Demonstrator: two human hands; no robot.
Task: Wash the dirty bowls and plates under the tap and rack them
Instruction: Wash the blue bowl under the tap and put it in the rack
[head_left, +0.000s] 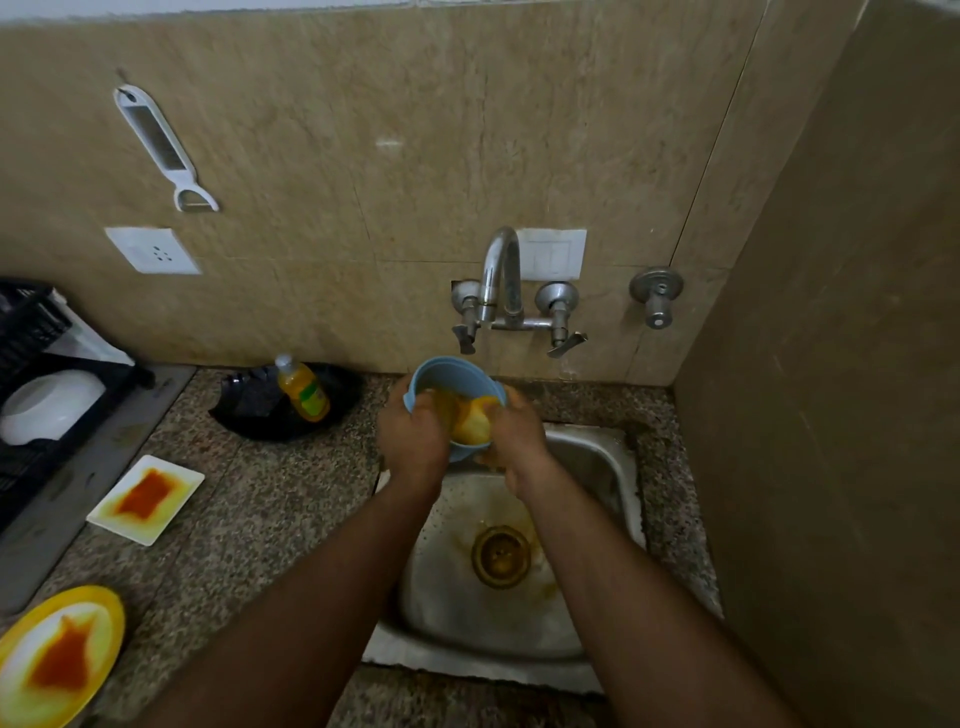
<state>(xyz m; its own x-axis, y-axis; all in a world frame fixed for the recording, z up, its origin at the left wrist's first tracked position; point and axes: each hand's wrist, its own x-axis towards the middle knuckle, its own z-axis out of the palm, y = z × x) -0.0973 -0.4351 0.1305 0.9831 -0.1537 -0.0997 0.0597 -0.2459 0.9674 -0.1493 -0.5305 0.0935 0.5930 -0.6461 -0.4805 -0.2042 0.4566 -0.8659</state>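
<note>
Head view: blue bowl (453, 387) held tilted over the back of the sink (597, 457), just below the tap (501, 275), mouth facing the person. Left hand (413, 441) grips the bowl's left rim, fingers curled round it. Right hand (517, 434) is at the right rim, fingers inside pressing a yellow sponge (475, 423) against the inner wall; looks like scrubbing. Bowl sits between both hands, equally near each. Rack (31, 415) lies well to the left, so the left hand is nearer for racking. Counts: one blue bowl in hand, one white bowl (49, 405) already in the rack, two dirty plates on the worktop (270, 499) — white square plate (145, 499), yellow round plate (57, 657), both stained orange. One soap bottle (303, 387) on a black tray (285, 408).
</note>
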